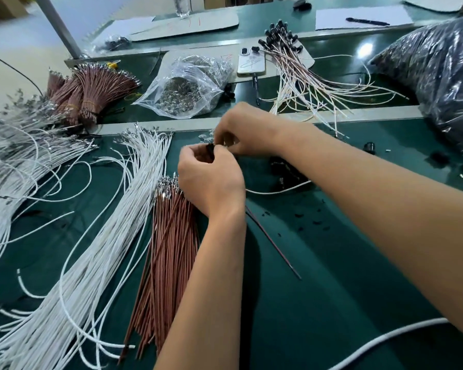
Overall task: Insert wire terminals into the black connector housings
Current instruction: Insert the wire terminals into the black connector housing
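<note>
White wires (112, 209) fanned lower left, brown wires (169, 249) beside them, terminals up, within reach. Centre frame: left hand (209, 180) pinches black connector housing (211, 150), steadying it; right hand (241, 129) pinches at it, probably seating a terminal. Finished assemblies (300, 73) upper right on the surface (332, 263).

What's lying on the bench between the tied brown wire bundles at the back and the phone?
In the head view, a clear plastic bag of small metal parts lies between the tied brown wire bundles and the phone.
</note>
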